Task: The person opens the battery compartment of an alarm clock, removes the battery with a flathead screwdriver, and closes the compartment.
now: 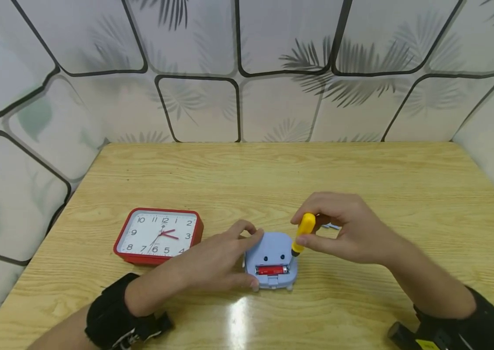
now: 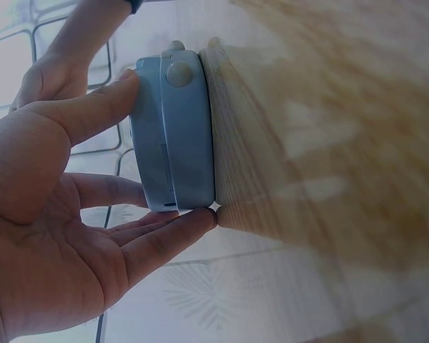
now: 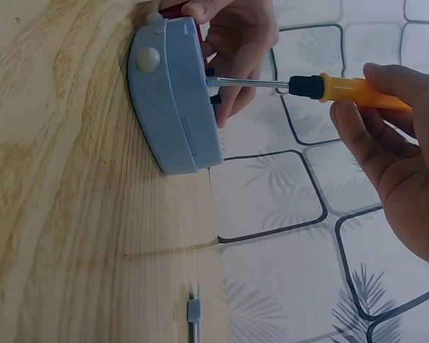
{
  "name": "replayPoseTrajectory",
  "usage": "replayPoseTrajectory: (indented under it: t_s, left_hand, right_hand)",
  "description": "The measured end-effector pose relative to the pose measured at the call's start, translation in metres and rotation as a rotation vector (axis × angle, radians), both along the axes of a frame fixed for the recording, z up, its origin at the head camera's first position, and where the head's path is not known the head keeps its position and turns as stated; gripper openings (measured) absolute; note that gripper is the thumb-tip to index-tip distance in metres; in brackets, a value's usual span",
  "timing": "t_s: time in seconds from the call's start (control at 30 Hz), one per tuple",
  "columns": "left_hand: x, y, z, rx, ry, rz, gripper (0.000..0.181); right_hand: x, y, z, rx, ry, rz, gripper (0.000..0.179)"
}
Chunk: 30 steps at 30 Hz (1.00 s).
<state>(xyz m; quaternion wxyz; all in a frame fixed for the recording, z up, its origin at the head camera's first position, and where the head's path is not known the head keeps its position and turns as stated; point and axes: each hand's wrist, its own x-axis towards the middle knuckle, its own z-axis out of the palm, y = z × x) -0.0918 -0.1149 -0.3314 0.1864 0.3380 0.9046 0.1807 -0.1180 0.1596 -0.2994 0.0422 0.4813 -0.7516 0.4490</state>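
A small light-blue alarm clock [image 1: 268, 243] lies with its back up on the table, its battery compartment uncovered. Inside sits a red battery [image 1: 271, 270], and two black knobs show above it. My left hand [image 1: 225, 255] grips the clock at its left side; in the left wrist view the thumb lies on the upper edge and fingers touch the side. With thumb and fingers my right hand [image 1: 343, 228] pinches the yellow handle of a screwdriver [image 3: 343, 89]. Its metal shaft points down at the clock's back, the tip right at the surface beside the compartment.
A red square clock [image 1: 159, 236] with a white dial stands left of my left hand, partly behind the forearm. A small blue piece [image 1: 331, 226] lies on the wooden table [image 1: 273, 180] behind my right hand. Patterned panels [image 1: 198, 109] rise at the table's back edge.
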Motion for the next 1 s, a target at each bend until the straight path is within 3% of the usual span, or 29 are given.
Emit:
replayPoseTrajectory:
  t_s: [0.33, 0.63, 1.0]
  left_hand:
    - [0.000, 0.001, 0.002, -0.003, -0.011, 0.004, 0.092]
    - [0.001, 0.001, 0.001, 0.004, -0.008, 0.003, 0.092]
    - [0.001, 0.001, 0.000, 0.014, -0.004, 0.009, 0.091]
  right_hand:
    - [0.000, 0.004, 0.002, 0.048, -0.031, 0.011, 0.035]
    - [-0.004, 0.017, 0.011, 0.175, 0.054, 0.013, 0.032]
    - [-0.006, 0.029, 0.019, 0.350, -0.036, -0.047, 0.022]
